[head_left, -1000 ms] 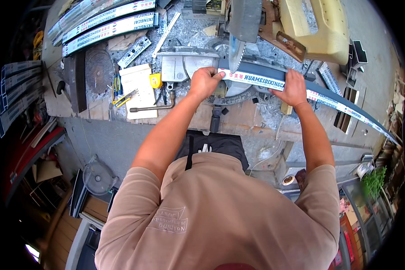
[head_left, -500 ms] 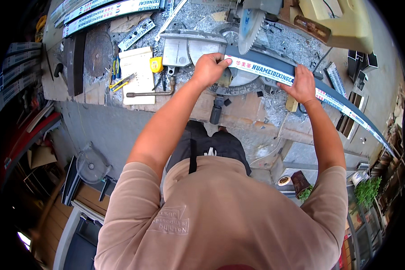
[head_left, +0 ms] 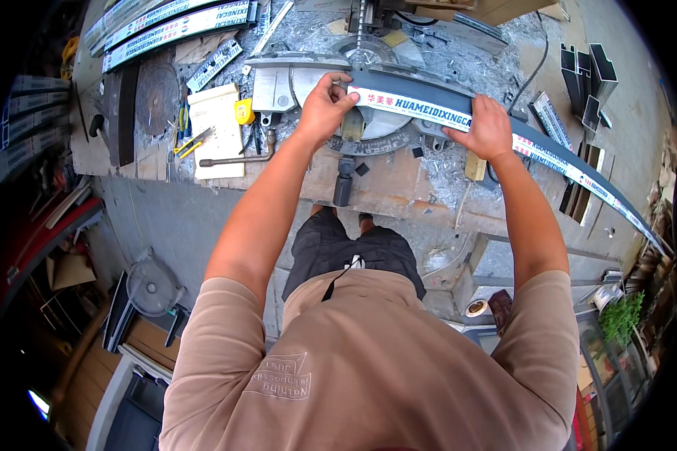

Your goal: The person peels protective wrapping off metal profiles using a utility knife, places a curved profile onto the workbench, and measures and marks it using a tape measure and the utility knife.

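A long dark grey metal profile (head_left: pixel 429 92) with white and blue printed film lies across the bed of a mitre saw (head_left: pixel 293 79), against its fence. Near the profile's left end, my left hand (head_left: pixel 325 111) is closed on it, thumb over the film. My right hand (head_left: pixel 486 129) grips the same piece further right, fingers over the far edge and thumb on the near side. Beyond my left hand, the toothed saw blade (head_left: pixel 362 30) shows edge-on at the top, apart from the profile. The profile runs on past the bench to the right.
Left on the bench lie a paper pad (head_left: pixel 217 128), a yellow tape measure (head_left: pixel 244 111), a bent socket wrench (head_left: pixel 241 159) and yellow-handled pliers (head_left: pixel 194 143). Filmed profiles (head_left: pixel 177 34) are stacked at back left. Dark profile offcuts (head_left: pixel 590 79) stand at right. Metal chips litter the bench.
The whole view has shifted. The saw blade, seen broadside before, now appears edge-on and higher in the picture. Both hands keep their hold on the profile, which stays against the fence.
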`<state>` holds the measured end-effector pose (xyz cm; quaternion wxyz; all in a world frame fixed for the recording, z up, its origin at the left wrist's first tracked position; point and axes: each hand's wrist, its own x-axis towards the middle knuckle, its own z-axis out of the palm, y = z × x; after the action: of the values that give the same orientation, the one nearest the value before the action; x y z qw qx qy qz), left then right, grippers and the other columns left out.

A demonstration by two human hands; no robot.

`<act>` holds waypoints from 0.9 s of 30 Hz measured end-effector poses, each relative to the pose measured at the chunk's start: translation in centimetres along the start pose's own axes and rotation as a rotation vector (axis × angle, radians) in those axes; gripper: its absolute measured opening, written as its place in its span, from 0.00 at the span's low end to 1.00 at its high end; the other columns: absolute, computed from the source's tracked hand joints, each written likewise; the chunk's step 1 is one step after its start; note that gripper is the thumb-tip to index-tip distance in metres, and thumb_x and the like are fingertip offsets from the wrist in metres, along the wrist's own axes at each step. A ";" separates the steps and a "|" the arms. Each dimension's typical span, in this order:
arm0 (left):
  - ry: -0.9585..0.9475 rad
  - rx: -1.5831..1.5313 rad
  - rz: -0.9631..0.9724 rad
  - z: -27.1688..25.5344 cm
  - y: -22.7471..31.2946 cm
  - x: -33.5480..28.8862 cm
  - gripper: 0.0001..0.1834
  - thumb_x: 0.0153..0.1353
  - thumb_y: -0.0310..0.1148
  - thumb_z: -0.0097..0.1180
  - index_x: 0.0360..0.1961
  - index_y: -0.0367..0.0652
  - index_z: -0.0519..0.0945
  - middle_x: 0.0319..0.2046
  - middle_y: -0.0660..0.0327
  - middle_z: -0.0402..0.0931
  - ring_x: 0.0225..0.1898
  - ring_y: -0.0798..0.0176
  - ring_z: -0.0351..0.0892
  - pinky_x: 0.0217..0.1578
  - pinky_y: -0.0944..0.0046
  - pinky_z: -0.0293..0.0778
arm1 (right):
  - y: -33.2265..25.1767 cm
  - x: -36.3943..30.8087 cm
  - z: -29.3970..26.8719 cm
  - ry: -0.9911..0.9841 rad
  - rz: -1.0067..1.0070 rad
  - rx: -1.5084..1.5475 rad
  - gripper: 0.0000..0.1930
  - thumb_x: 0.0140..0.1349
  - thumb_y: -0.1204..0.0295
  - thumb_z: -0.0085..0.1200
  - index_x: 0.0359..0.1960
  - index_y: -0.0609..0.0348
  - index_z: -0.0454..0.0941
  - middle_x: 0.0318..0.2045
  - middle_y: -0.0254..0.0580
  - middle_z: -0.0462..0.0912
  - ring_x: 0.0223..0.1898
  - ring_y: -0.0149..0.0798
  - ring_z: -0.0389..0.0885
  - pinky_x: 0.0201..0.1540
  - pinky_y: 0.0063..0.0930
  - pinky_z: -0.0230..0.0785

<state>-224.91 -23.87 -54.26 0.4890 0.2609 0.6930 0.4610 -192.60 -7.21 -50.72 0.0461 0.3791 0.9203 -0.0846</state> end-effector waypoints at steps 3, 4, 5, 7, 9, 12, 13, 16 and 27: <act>-0.102 0.054 0.016 -0.6 0.3 -0.4 0.24 0.64 0.23 0.71 0.60 0.43 0.79 0.33 0.71 0.74 0.34 0.75 0.70 0.38 0.70 0.71 | 0.1 -0.2 0.1 0.000 0.001 0.012 0.49 0.49 0.38 0.73 0.58 0.73 0.77 0.47 0.56 0.82 0.52 0.57 0.81 0.59 0.48 0.72; -0.151 0.067 0.009 -1.0 0.3 -0.4 0.26 0.65 0.22 0.70 0.62 0.44 0.77 0.35 0.71 0.75 0.37 0.74 0.71 0.43 0.70 0.72 | 0.0 -0.1 0.0 -0.006 0.005 0.011 0.49 0.49 0.38 0.73 0.59 0.73 0.77 0.48 0.55 0.82 0.52 0.57 0.81 0.59 0.48 0.72; -0.199 0.081 0.001 -1.1 0.3 -0.4 0.28 0.65 0.21 0.69 0.65 0.44 0.76 0.37 0.71 0.75 0.40 0.74 0.72 0.48 0.69 0.73 | 0.0 -0.2 -0.1 -0.012 0.009 0.011 0.50 0.50 0.38 0.72 0.60 0.73 0.76 0.48 0.55 0.82 0.53 0.57 0.81 0.60 0.47 0.72; -0.195 0.092 0.007 -1.1 0.3 -0.3 0.28 0.64 0.20 0.69 0.64 0.44 0.76 0.37 0.70 0.76 0.40 0.73 0.72 0.49 0.69 0.73 | 0.1 -0.2 0.1 -0.007 0.009 0.005 0.50 0.50 0.38 0.72 0.60 0.73 0.76 0.48 0.55 0.83 0.53 0.56 0.81 0.60 0.47 0.72; -0.192 0.103 0.011 -1.0 0.1 -0.3 0.28 0.64 0.19 0.69 0.64 0.44 0.76 0.38 0.70 0.76 0.41 0.73 0.73 0.49 0.69 0.74 | 0.1 -0.2 0.2 -0.003 0.007 -0.003 0.50 0.50 0.38 0.72 0.61 0.73 0.76 0.49 0.55 0.83 0.53 0.56 0.81 0.60 0.47 0.72; -0.165 0.069 0.038 -0.8 -0.1 -0.4 0.28 0.61 0.18 0.71 0.62 0.45 0.78 0.36 0.70 0.76 0.39 0.73 0.73 0.45 0.69 0.74 | -0.1 -0.1 0.0 -0.015 0.009 -0.005 0.50 0.50 0.38 0.72 0.60 0.73 0.76 0.49 0.56 0.83 0.54 0.56 0.81 0.60 0.46 0.72; -0.164 0.074 0.048 -0.8 -0.1 -0.4 0.28 0.61 0.18 0.71 0.62 0.45 0.78 0.36 0.70 0.76 0.39 0.73 0.73 0.46 0.69 0.74 | -0.1 -0.1 -0.1 -0.017 0.010 -0.004 0.50 0.50 0.38 0.72 0.60 0.74 0.76 0.49 0.56 0.83 0.54 0.56 0.81 0.60 0.47 0.72; -0.158 0.096 0.061 -1.0 -0.1 -0.5 0.28 0.61 0.19 0.71 0.62 0.45 0.78 0.37 0.69 0.76 0.40 0.72 0.73 0.47 0.68 0.74 | -0.3 0.0 0.0 -0.014 0.001 -0.002 0.49 0.51 0.38 0.72 0.60 0.74 0.76 0.48 0.56 0.83 0.54 0.56 0.81 0.60 0.47 0.72; -0.126 0.213 0.128 -0.8 0.1 -0.6 0.38 0.63 0.22 0.70 0.73 0.39 0.69 0.44 0.65 0.82 0.45 0.69 0.75 0.54 0.65 0.73 | -0.1 -0.1 0.2 0.044 -0.027 -0.023 0.41 0.51 0.39 0.72 0.48 0.70 0.78 0.42 0.55 0.81 0.49 0.57 0.81 0.56 0.49 0.73</act>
<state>-225.39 -24.62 -53.82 0.4706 0.3832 0.6880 0.3979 -192.54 -7.39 -50.84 0.0292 0.3678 0.9271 -0.0663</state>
